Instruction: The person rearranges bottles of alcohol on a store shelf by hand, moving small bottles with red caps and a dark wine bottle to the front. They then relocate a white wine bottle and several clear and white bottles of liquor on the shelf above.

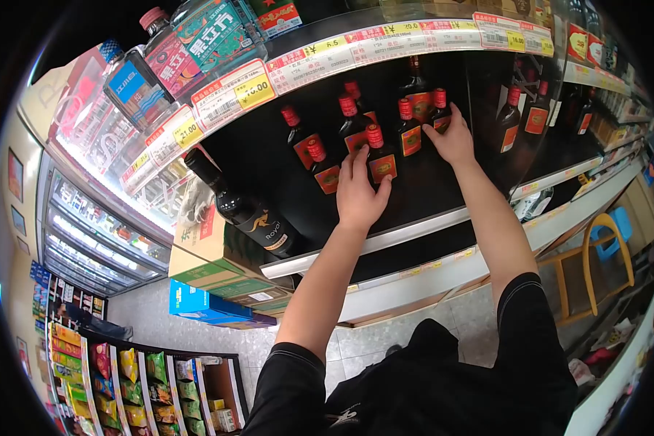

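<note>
Both my hands reach onto a dark shelf holding several small dark bottles with red caps and orange-red labels. My left hand (361,195) is at the front, its fingers and thumb around the lower part of one red-capped bottle (382,166). Farther right, my right hand (454,138) has thumb and fingers on either side of another red-capped bottle (440,105). Between the hands stands a similar small bottle (410,134), with a taller bottle (418,91) behind it. More small bottles (324,171) stand upright left of my left hand.
A large dark wine bottle (254,221) stands at the shelf's left end. Price tags line the upper shelf edge (320,58), close above the bottles. Cardboard boxes (221,251) are stacked below left. A wooden chair (592,261) is at right, and snack racks (134,385) stand behind left.
</note>
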The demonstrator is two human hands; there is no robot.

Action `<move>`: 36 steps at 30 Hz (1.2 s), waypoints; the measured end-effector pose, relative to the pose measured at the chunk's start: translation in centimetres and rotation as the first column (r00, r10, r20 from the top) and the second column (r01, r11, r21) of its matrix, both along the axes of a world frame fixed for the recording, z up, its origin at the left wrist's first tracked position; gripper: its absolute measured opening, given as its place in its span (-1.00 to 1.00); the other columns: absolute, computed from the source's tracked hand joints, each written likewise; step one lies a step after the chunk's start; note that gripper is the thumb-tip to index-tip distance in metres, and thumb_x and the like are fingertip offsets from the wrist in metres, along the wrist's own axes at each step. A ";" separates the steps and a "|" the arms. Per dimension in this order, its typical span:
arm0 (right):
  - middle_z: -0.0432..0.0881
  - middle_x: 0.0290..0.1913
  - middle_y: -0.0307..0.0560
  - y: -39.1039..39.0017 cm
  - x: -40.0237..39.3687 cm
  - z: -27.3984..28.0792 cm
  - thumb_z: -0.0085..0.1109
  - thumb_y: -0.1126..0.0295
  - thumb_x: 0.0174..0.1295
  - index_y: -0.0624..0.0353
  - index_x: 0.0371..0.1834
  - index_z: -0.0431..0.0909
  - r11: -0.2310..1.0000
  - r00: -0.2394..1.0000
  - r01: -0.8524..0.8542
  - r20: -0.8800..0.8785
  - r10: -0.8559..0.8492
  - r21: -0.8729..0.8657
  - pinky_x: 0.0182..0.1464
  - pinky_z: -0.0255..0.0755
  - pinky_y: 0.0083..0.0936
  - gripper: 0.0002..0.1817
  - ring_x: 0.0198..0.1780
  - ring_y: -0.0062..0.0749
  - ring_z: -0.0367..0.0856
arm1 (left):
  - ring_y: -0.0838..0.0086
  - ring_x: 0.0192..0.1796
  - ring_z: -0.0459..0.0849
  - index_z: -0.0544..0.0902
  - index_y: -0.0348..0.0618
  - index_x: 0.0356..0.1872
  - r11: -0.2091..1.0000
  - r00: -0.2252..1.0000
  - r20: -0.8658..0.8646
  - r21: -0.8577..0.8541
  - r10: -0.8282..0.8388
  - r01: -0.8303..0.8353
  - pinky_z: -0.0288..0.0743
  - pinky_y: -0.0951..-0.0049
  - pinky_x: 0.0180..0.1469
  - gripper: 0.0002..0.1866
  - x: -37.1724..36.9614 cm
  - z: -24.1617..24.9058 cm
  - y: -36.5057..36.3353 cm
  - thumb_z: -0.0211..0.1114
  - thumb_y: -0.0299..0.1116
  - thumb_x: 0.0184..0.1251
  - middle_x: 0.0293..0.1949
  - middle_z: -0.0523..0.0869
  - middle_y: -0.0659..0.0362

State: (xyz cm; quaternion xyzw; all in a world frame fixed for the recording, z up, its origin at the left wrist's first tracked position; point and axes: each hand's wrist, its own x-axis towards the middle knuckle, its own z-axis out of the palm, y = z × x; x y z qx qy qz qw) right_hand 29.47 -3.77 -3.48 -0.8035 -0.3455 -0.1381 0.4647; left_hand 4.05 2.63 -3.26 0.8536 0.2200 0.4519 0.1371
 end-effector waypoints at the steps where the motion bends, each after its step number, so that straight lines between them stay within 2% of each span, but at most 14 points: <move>1: 0.49 0.28 0.29 -0.2 -0.6 -0.1 0.44 0.02 0.08 0.22 0.52 0.11 1.000 1.000 0.007 -0.001 -0.007 -0.012 0.23 0.50 -0.15 0.01 0.23 0.12 0.57 | -0.03 0.32 0.48 0.34 -0.14 0.41 1.000 1.000 -0.006 -0.006 0.004 -0.004 0.47 0.14 0.27 -0.23 -0.4 -0.2 -0.2 0.44 -0.24 0.17 0.27 0.46 -0.12; 6: 0.52 0.21 0.30 -0.3 -0.5 -0.7 0.44 0.04 0.03 0.21 0.46 0.18 0.999 0.999 0.033 -0.005 -0.033 -0.020 0.19 0.52 -0.13 -0.04 0.18 0.14 0.59 | -0.07 0.34 0.49 0.09 -0.26 0.55 0.976 0.997 -0.067 -0.217 -0.039 0.024 0.45 0.15 0.31 -0.04 0.2 -0.8 0.1 0.45 -0.18 0.22 0.32 0.45 -0.24; 9: 0.52 0.18 0.25 -0.3 -1.1 -0.3 0.43 0.06 -0.02 0.16 0.41 0.23 0.999 0.999 0.049 -0.004 -0.049 -0.008 0.19 0.51 -0.12 -0.08 0.15 0.15 0.60 | -0.05 0.35 0.48 0.09 -0.25 0.55 0.941 0.996 -0.053 -0.335 -0.075 0.053 0.43 0.17 0.33 -0.04 0.1 -0.3 0.2 0.44 -0.19 0.23 0.33 0.46 -0.24; 13: 0.53 0.16 0.22 -1.5 -1.5 1.2 0.48 0.05 -0.06 0.13 0.35 0.29 0.994 0.994 0.071 -0.074 -0.078 -0.087 0.24 0.48 -0.15 -0.11 0.20 0.11 0.57 | -0.04 0.35 0.50 0.18 -0.25 0.51 0.942 0.997 -0.058 -0.332 -0.058 0.035 0.42 0.19 0.33 -0.11 0.6 0.2 0.6 0.45 -0.18 0.24 0.31 0.50 -0.20; 17: 0.60 0.10 0.21 -2.9 -1.1 2.8 0.56 0.04 -0.09 0.21 0.25 0.36 0.996 0.996 -0.023 -0.083 0.016 -0.091 0.21 0.49 -0.21 -0.13 0.15 0.08 0.61 | -0.02 0.17 0.60 0.43 -0.31 0.30 0.955 0.995 -0.095 -0.295 -0.031 0.002 0.48 0.16 0.17 -0.34 0.6 0.0 0.7 0.42 -0.16 0.28 0.12 0.59 -0.17; 19: 0.68 -0.04 0.18 -4.0 -1.3 4.3 0.55 0.05 -0.07 0.27 0.18 0.38 0.950 0.961 -0.201 -0.235 0.145 -0.239 0.18 0.50 -0.24 -0.18 0.10 0.04 0.66 | 0.03 0.06 0.65 0.44 -0.32 0.28 0.973 0.998 -0.054 -0.230 -0.013 0.000 0.51 0.19 0.09 -0.35 0.7 -0.9 1.1 0.41 -0.17 0.28 0.03 0.63 -0.15; 20: 0.73 -0.15 0.14 -4.5 -1.2 4.1 0.54 0.05 -0.06 0.28 0.10 0.40 0.952 0.984 -0.164 -0.105 0.141 -0.258 0.15 0.52 -0.25 -0.24 0.04 -0.01 0.70 | 0.08 -0.05 0.70 0.44 -0.34 0.27 0.986 1.000 -0.022 -0.167 -0.005 0.001 0.54 0.23 0.02 -0.36 0.8 -1.3 1.4 0.41 -0.17 0.28 -0.06 0.67 -0.13; 21: 0.73 -0.15 0.14 -5.0 -1.2 4.1 0.54 0.05 -0.06 0.28 0.10 0.40 0.950 0.983 -0.168 -0.110 0.144 -0.262 0.15 0.52 -0.25 -0.24 0.04 -0.01 0.70 | 0.08 -0.05 0.70 0.44 -0.34 0.27 0.985 1.000 -0.025 -0.172 -0.002 -0.003 0.54 0.23 0.02 -0.36 0.6 -1.3 1.3 0.41 -0.17 0.28 -0.06 0.67 -0.13; 24: 0.73 -0.11 0.15 -6.2 -1.5 5.2 0.54 0.02 -0.05 0.27 0.07 0.43 0.908 0.949 -0.308 -0.160 0.272 -0.284 0.13 0.54 -0.23 -0.26 0.03 0.01 0.71 | 0.32 -0.42 0.68 0.45 -0.36 0.25 0.936 0.993 -0.113 -0.345 0.028 -0.065 0.54 0.37 -0.24 -0.38 0.3 0.6 0.2 0.41 -0.20 0.26 -0.35 0.72 -0.03; 25: 0.72 -0.09 0.17 -6.5 -1.9 5.3 0.54 0.01 -0.05 0.27 0.06 0.43 0.885 0.936 -0.350 -0.151 0.317 -0.309 0.12 0.54 -0.21 -0.27 0.02 0.03 0.71 | 0.32 -0.42 0.68 0.45 -0.36 0.25 0.932 0.992 -0.123 -0.354 0.036 -0.078 0.54 0.37 -0.24 -0.38 0.3 0.6 0.0 0.41 -0.20 0.26 -0.35 0.72 -0.03; 27: 0.71 -0.07 0.18 -6.5 -2.4 5.1 0.53 0.00 -0.04 0.27 0.05 0.44 0.857 0.918 -0.397 -0.146 0.370 -0.329 0.12 0.54 -0.19 -0.27 0.02 0.04 0.71 | 0.08 -0.31 0.72 0.46 -0.30 0.24 0.922 0.999 -0.047 -0.387 0.003 -0.021 0.56 0.21 -0.17 -0.42 0.3 0.7 -0.1 0.38 -0.24 0.25 -0.23 0.72 -0.17; 32: 0.67 -0.06 0.29 -6.2 -5.3 5.2 0.50 0.00 0.03 0.30 0.08 0.40 0.732 0.800 -0.581 -0.085 0.593 -0.356 0.10 0.54 -0.11 -0.27 0.03 0.19 0.67 | 0.07 -0.31 0.72 0.39 -0.26 0.27 0.941 1.000 -0.016 -0.338 -0.010 0.004 0.56 0.23 -0.15 -0.41 0.1 0.1 0.1 0.35 -0.28 0.26 -0.20 0.72 -0.15; 35: 0.67 -0.03 0.27 -5.6 -6.1 5.3 0.46 0.06 0.10 0.30 0.16 0.39 0.662 0.754 -0.631 -0.119 0.646 -0.404 0.09 0.55 -0.13 -0.29 0.03 0.17 0.67 | 0.05 -0.22 0.72 0.37 -0.24 0.28 0.894 0.997 -0.073 -0.448 -0.008 -0.026 0.56 0.24 -0.08 -0.46 0.2 0.2 0.3 0.26 -0.34 0.30 -0.15 0.72 -0.15; 36: 0.67 0.00 0.25 -5.4 -6.2 5.2 0.44 0.10 0.13 0.30 0.25 0.37 0.620 0.721 -0.667 -0.149 0.677 -0.412 0.07 0.55 -0.15 -0.28 0.04 0.16 0.67 | 0.22 -0.14 0.68 0.36 -0.26 0.28 0.893 0.997 -0.003 -0.445 -0.073 0.064 0.52 0.33 0.01 -0.49 0.3 -0.3 0.7 0.21 -0.38 0.34 -0.07 0.69 -0.06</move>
